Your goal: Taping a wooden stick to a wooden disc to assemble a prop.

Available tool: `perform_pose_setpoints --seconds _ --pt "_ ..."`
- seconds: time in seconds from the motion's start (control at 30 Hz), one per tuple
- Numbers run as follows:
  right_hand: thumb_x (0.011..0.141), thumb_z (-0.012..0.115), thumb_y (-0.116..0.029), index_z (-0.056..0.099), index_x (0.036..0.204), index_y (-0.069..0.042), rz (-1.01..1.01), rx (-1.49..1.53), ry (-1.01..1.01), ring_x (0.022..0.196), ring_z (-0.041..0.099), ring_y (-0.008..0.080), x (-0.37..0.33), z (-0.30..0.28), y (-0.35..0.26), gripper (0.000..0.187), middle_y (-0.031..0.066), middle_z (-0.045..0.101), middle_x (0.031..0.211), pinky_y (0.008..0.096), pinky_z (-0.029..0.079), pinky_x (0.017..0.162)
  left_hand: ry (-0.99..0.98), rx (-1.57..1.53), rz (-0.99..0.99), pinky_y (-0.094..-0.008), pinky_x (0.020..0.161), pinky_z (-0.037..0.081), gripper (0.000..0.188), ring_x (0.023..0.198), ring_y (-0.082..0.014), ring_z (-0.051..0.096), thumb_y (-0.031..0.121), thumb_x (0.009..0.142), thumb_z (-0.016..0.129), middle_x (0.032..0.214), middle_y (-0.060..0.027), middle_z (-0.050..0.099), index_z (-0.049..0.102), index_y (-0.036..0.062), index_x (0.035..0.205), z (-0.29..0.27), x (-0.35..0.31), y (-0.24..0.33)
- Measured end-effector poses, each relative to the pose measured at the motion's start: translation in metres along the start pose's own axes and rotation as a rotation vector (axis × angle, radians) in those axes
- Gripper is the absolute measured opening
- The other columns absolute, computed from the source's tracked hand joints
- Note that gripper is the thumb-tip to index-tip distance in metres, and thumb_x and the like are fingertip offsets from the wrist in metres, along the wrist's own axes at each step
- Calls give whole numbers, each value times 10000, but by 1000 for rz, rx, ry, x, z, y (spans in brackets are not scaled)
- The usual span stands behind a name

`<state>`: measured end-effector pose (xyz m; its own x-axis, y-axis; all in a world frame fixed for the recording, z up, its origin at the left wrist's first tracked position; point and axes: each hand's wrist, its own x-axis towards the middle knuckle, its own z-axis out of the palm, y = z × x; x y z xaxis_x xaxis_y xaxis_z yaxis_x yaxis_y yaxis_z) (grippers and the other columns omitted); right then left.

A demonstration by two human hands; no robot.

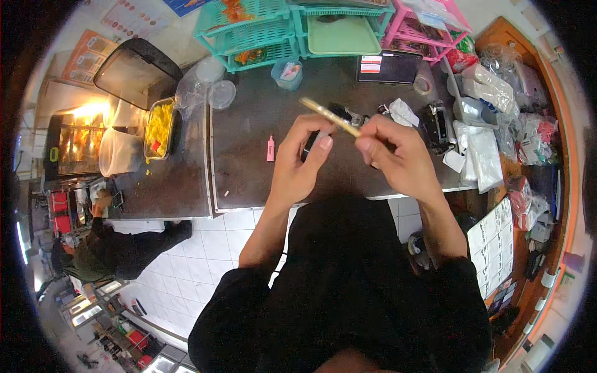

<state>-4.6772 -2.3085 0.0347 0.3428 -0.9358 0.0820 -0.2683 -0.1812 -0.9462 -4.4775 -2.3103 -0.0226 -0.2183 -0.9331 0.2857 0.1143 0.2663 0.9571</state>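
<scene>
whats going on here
A person stands at a dark steel counter, both hands raised above it. The right hand pinches a thin yellowish stick that slants up to the left. The left hand holds a small dark object, hard to identify. A small pink item lies on the counter to the left. Further left, a tray of yellow food sits beside a lit warmer, and another person stands nearby.

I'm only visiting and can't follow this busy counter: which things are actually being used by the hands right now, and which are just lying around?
In use:
- left hand, closed on a dark object
- right hand, pinching a thin yellowish stick

Lying about:
- pink marker
- tray of yellow food
- clear plastic lids
- teal racks
- plastic bags
</scene>
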Motion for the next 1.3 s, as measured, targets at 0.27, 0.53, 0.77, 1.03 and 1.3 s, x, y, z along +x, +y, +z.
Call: perform_pose_setpoints --seconds 0.27,0.53,0.77,1.03,1.3 --pt "947 596 -146 592 925 -9 57 108 22 641 516 99 1 12 33 139 18 560 709 273 424 593 32 63 -52 -291 902 406 138 1015 -181 550 75 947 547 1079 -100 581 585 0 1056 1 -3 -19" --pt "977 552 -162 575 912 -23 188 219 -58 587 414 42 -3 25 50 155 -35 478 660 219 336 539 64 256 -108 -287 811 422 144 922 -161 547 110 959 558 1044 -66 591 599 11 1055 -3 -11 -31" --pt "969 563 -199 588 876 -29 212 340 -83 616 454 54 -12 19 57 195 -15 511 645 230 359 549 -53 179 -153 -283 837 418 182 959 -162 535 156 957 586 1059 -84 570 611 21 1078 -7 -21 -39" --pt "964 571 -153 613 891 -30 164 258 58 593 441 49 -19 36 74 148 -36 535 681 213 358 539 -42 112 -314 -268 861 406 200 973 -144 530 178 979 559 1080 -75 576 612 18 1088 -5 -29 -47" --pt "937 620 -138 600 887 -28 81 273 31 522 470 48 -20 47 81 122 -19 537 616 227 347 465 -38 -5 -353 -261 873 413 211 964 -118 552 178 971 583 1058 -55 600 622 -8 1063 -2 -30 -47"
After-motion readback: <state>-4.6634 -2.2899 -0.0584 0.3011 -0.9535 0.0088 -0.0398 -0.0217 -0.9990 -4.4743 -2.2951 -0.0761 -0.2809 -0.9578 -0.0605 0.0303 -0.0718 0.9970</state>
